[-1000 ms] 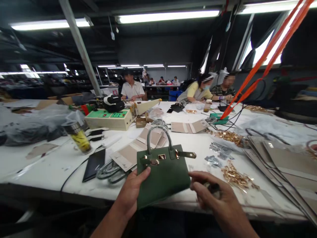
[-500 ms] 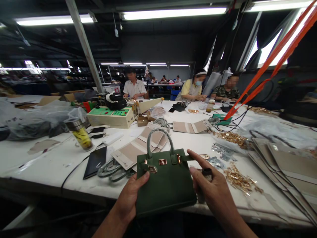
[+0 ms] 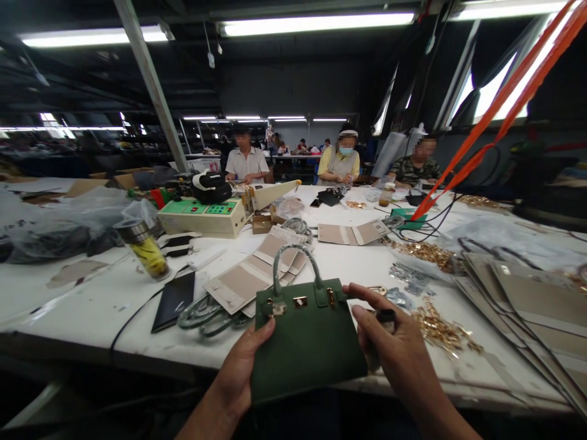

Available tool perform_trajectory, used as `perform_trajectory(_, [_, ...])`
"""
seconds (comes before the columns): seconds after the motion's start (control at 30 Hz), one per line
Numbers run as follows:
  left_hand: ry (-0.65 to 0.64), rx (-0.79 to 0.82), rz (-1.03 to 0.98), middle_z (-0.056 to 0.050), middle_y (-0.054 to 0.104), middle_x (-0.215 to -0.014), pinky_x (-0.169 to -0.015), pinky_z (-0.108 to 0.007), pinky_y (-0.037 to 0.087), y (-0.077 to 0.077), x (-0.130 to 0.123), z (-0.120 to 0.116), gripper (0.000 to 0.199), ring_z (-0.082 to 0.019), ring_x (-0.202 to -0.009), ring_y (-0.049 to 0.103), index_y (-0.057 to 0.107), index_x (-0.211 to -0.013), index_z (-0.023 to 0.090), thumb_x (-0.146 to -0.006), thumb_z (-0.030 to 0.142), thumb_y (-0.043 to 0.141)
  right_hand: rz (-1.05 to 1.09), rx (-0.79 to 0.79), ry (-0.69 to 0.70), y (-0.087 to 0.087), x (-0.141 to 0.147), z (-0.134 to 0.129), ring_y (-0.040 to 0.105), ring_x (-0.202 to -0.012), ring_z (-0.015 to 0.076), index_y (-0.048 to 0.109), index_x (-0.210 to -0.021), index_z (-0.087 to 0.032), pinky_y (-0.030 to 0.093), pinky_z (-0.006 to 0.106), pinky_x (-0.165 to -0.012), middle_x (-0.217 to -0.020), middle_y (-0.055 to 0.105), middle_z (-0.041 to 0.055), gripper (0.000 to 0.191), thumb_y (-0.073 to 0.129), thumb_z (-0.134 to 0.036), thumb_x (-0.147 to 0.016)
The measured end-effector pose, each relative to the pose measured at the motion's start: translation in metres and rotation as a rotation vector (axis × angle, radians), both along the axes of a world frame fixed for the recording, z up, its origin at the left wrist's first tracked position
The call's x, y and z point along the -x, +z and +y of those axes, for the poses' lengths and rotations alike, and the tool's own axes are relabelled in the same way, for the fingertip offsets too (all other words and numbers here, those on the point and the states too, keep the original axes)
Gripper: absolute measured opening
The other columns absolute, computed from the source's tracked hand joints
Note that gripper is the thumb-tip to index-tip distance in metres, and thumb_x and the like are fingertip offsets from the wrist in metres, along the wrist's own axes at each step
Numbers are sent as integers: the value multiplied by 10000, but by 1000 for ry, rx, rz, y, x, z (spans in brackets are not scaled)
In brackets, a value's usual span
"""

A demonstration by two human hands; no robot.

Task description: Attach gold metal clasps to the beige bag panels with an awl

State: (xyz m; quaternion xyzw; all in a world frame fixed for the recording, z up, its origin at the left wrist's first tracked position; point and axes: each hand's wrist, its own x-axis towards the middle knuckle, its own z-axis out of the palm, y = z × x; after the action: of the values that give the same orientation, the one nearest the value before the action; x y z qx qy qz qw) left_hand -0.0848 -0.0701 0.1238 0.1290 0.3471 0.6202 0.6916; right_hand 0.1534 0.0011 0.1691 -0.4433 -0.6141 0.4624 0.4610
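A small dark green handbag point(image 3: 307, 354) with gold-coloured fittings and plastic-wrapped handles point(image 3: 298, 250) is held upright at the table's front edge. My left hand point(image 3: 243, 360) grips its left side, thumb on the front just below a gold strap plate point(image 3: 278, 308). My right hand point(image 3: 389, 336) is at the right side, index finger stretched along the short right strap point(image 3: 340, 296). A gold plate point(image 3: 376, 289) shows just beyond that finger. The curled fingers of this hand hold a dark-handled tool point(image 3: 385, 316), its kind mostly hidden. A small gold plate sits mid-front.
Beige bag panels point(image 3: 243, 281) lie behind the handbag, more are stacked right point(image 3: 532, 305). Loose gold fittings point(image 3: 447, 330) and silver pieces point(image 3: 406, 276) lie right. A bottle point(image 3: 144, 250), a black folder point(image 3: 174, 302) and a cream machine point(image 3: 202, 217) stand left. Co-workers sit opposite.
The handbag's left strap plate has swung more upright near my left thumb. My right index finger has shifted slightly left along the strap. A co-worker in yellow has turned to face forward.
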Motion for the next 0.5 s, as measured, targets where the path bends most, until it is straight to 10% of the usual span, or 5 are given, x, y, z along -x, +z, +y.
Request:
perform_trajectory(0.23, [-27, -81, -25, -178, 760, -1197, -1116, -514, 507, -2, -2, 1, 333, -340, -1137, 731, 741, -1230, 108, -936, 264, 736, -40, -64, 1, -6, -2, 3, 636, -591, 157, 778, -1193, -227, 502, 222, -517, -685, 696, 22, 475, 681, -602, -917])
perform_trajectory(0.5, [253, -229, 294, -135, 793, -972, -963, -479, 575, 31, -39, -1, 401, -337, -933, 765, 804, -1074, 158, -802, 445, 869, -117, -715, 44, -14, 13, -13, 780, -906, 217, 784, -1180, -292, 631, 199, -726, -1133, 782, 68, 270, 718, -354, -925])
